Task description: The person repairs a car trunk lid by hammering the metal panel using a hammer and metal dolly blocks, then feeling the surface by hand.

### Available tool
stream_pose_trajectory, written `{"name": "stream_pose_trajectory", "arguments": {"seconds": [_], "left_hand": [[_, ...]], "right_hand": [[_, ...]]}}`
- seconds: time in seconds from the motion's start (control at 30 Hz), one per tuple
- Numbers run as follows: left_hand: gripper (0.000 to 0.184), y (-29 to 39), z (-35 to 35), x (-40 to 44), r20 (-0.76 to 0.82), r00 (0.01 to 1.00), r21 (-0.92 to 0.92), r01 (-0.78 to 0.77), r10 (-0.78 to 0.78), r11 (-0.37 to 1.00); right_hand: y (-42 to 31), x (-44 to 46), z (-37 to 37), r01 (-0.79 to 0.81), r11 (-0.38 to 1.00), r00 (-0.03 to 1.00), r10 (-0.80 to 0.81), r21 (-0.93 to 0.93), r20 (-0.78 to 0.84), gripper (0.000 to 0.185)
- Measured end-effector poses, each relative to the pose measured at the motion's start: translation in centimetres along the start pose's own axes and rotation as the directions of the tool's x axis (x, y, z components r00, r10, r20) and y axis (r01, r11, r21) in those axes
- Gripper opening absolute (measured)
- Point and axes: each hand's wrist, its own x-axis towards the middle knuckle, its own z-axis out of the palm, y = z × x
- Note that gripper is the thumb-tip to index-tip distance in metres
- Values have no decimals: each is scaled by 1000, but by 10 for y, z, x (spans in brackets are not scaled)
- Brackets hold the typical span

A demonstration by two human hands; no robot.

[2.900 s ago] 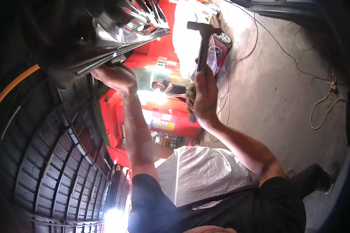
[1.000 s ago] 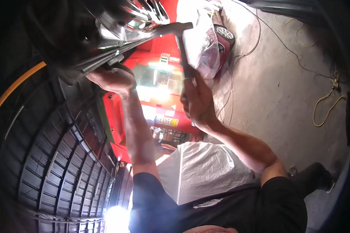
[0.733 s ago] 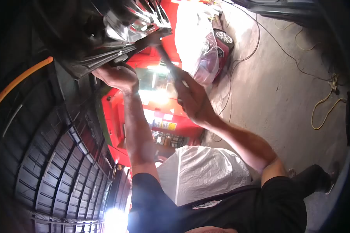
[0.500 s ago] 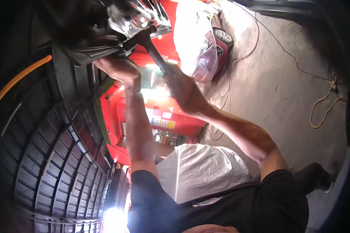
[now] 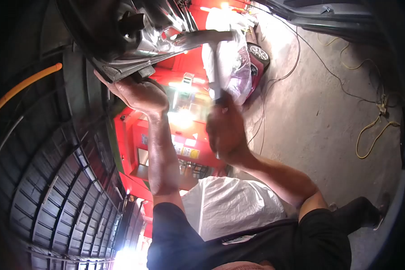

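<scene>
At the upper left is a shiny dark vehicle panel (image 5: pixel 135 63) with a folded lower edge. My left hand (image 5: pixel 139 94) cups that edge from below, palm up, its fingers partly hidden behind it. A small dark block (image 5: pixel 146 72) shows between the hand and the panel; whether it is loose or part of the panel I cannot tell. My right hand (image 5: pixel 227 132) is closed around the handle of a hammer (image 5: pixel 217 67). The hammer is upright, its head level with the panel and to the right of it, blurred by motion.
Behind my arms stands a red structure (image 5: pixel 132 130) with stickers. A car partly wrapped in plastic (image 5: pixel 256 56) is beyond it. Cables and a yellow cord (image 5: pixel 366 146) lie on the concrete floor (image 5: pixel 310 112). A white cover (image 5: pixel 238 202) is near my body; an orange hose (image 5: pixel 27 87) is at left.
The hammer has swung right, away from the panel, and my right hand has moved right and lower in view. More of the panel and the small dark block shows above my left hand.
</scene>
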Motion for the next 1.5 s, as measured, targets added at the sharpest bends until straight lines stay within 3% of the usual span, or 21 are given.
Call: {"name": "stream_pose_trajectory", "arguments": {"seconds": [0.07, 0.17, 0.27, 0.3, 0.47, 0.5, 0.53, 0.67, 0.77, 0.8, 0.87, 0.9, 1.0, 1.1, 1.17, 1.23, 1.27, 1.37, 1.43, 1.47, 1.5], "left_hand": [[41, 3, 1, 0, 1, 985, -58, 171, -172, 983], [41, 3, 7, -1, -17, 999, -127, 48, -51, 991], [42, 1, 9, -2, -58, 998, 23, -21, 22, 1000], [43, -2, 7, -3, -66, 997, 71, -26, 30, 997], [37, -29, 4, -10, -23, 993, -17, 115, -115, 993], [36, -39, 12, -11, -36, 998, -123, 53, -58, 991], [35, -41, 17, -10, -46, 957, -368, 250, -286, 896], [34, -40, 15, -16, -102, 961, -120, 243, -256, 962], [33, -46, 13, -14, 3, 941, -423, 307, -338, 853], [31, -51, 14, -15, 51, 979, -297, 205, -199, 933], [30, -40, 18, -17, -26, 982, -134, 182, -187, 974], [30, -45, 17, -16, 72, 967, -329, 253, -243, 910], [32, -51, 18, -22, -58, 985, -93, 158, -164, 983], [33, -49, 18, -22, -10, 991, 19, 130, -130, 991], [33, -50, 20, -20, -22, 956, -277, 274, -291, 921], [34, -47, 21, -17, 49, 989, -201, 149, -142, 968], [32, -45, 21, -20, 34, 986, -131, 168, -165, 977], [31, -50, 19, -15, -13, 986, -105, 165, -167, 981], [31, -48, 16, -21, 6, 985, -166, 169, -170, 972], [31, -50, 17, -21, 14, 985, -131, 173, -173, 976], [31, -51, 16, -19, 21, 984, -95, 176, -174, 980]], "right_hand": [[14, 6, 4, 38, 995, 989, -24, -94, 146, 48], [-12, 14, -23, -143, 989, 973, 146, -30, 181, 49], [31, 8, -17, -239, 967, 965, 247, 92, -84, 44], [48, 19, -10, -15, 992, 984, 37, 126, -174, 38], [76, 38, -3, 230, 971, 973, -228, -72, 28, 37], [61, 37, -17, 103, 990, 994, -99, -100, 46, 36], [51, 30, -22, 27, 994, 999, -24, -107, 31, 36], [43, 20, -22, -90, 949, 963, 160, 301, -215, 36], [82, 35, 16, 178, 970, 983, -181, -167, -1, 36], [68, 36, 3, 129, 979, 991, -122, -159, 56, 33], [50, 40, -28, 17, 997, 993, -8, -74, 118, 33], [47, 34, -35, -51, 997, 995, 55, -50, 81, 33], [48, 21, -26, -155, 928, 962, 219, 338, -161, 35], [74, 30, 4, 135, 981, 991, -131, -142, 40, 30], [61, 39, -19, 7, 979, 989, 23, -202, 145, 32], [54, 35, -25, -18, 987, 993, 36, -159, 109, 31], [57, 25, -27, -66, 988, 997, 60, 136, 52, 34], [47, 20, -8, -285, 865, 899, 391, 413, -199, 38], [72, 34, 3, 258, 911, 965, -262, -323, 33, 21], [76, 38, 9, 367, 900, 929, -368, -235, 40, 16], [61, 37, -7, 209, 950, 977, -194, -231, 85, 21]]}}
